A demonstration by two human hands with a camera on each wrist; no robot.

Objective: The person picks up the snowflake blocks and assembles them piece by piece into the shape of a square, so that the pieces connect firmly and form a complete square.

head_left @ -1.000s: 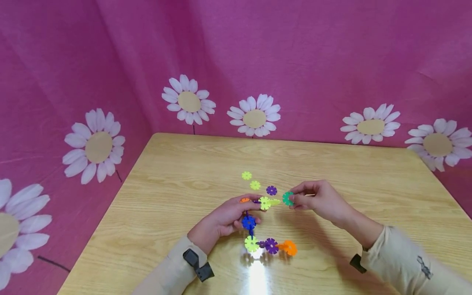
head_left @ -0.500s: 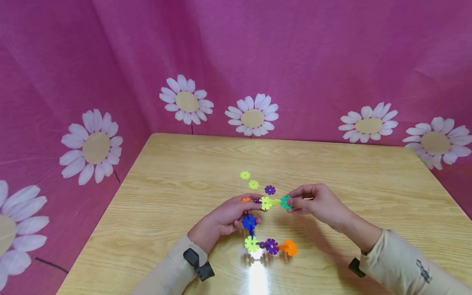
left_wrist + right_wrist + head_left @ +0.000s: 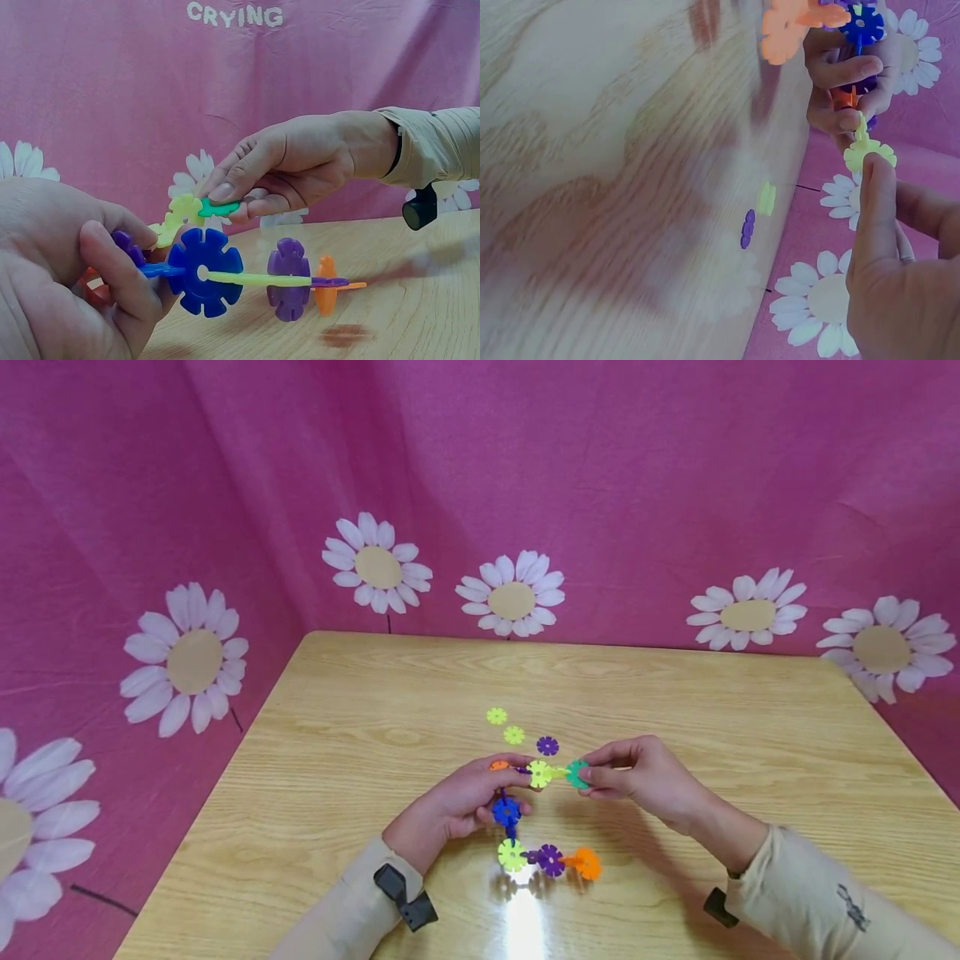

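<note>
A chain of notched plastic discs, bent into a C, is held above the table. My left hand [image 3: 465, 793] grips it near its upper left corner, fingers around an orange disc [image 3: 498, 766] and purple pieces. Below that hand the chain runs through a blue disc [image 3: 506, 812], a yellow-green one [image 3: 512, 856], a purple one [image 3: 551, 860] and an orange end disc [image 3: 587, 864]. Its upper arm has yellow-green discs [image 3: 538, 774]. Between thumb and fingers my right hand [image 3: 652, 781] pinches a green disc [image 3: 577, 774], its edge meeting the end yellow-green disc.
Two loose yellow-green discs [image 3: 497, 716] and a loose purple disc [image 3: 547, 746] lie on the wooden table [image 3: 360, 693] beyond the hands. A pink curtain [image 3: 600, 485] with white flowers hangs behind and to the left of the table.
My right hand has brought the green disc slightly left, from a small gap away to contact with the yellow-green end of the chain. The left hand stays in place.
</note>
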